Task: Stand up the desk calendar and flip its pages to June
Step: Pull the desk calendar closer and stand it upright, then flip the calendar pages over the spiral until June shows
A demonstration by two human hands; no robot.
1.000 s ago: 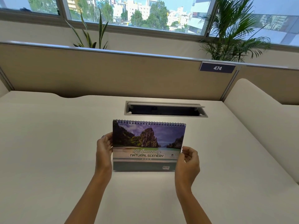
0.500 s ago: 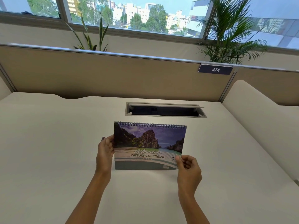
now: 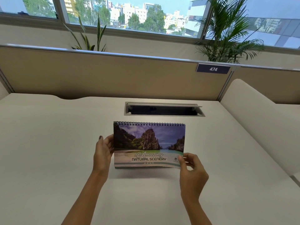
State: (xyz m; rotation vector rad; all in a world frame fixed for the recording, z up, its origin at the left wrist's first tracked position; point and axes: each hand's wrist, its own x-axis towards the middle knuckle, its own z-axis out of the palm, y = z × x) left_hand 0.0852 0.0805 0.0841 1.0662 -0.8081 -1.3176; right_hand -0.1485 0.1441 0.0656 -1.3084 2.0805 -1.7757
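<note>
The desk calendar (image 3: 149, 143) stands upright on the white desk (image 3: 48, 151), spiral binding along its top edge. Its cover faces me, a photo of cliffs and water with the words "Amazing Natural Scenery". My left hand (image 3: 103, 151) holds the calendar's left edge, fingers behind it and thumb at the front. At the lower right corner, my right hand (image 3: 191, 169) pinches the cover page between thumb and fingers, and that corner is lifted slightly off the pages behind.
A rectangular cable hatch (image 3: 164, 109) is set into the desk just behind the calendar. A beige partition (image 3: 97, 75) with a "474" sign (image 3: 213, 69) closes the far side, and a cream side divider (image 3: 259, 120) stands at the right. Plants stand behind the partition.
My right hand has moved from the calendar's right edge to its lower right corner, taken the cover page and begun lifting it. The left hand has stayed on the left edge.
</note>
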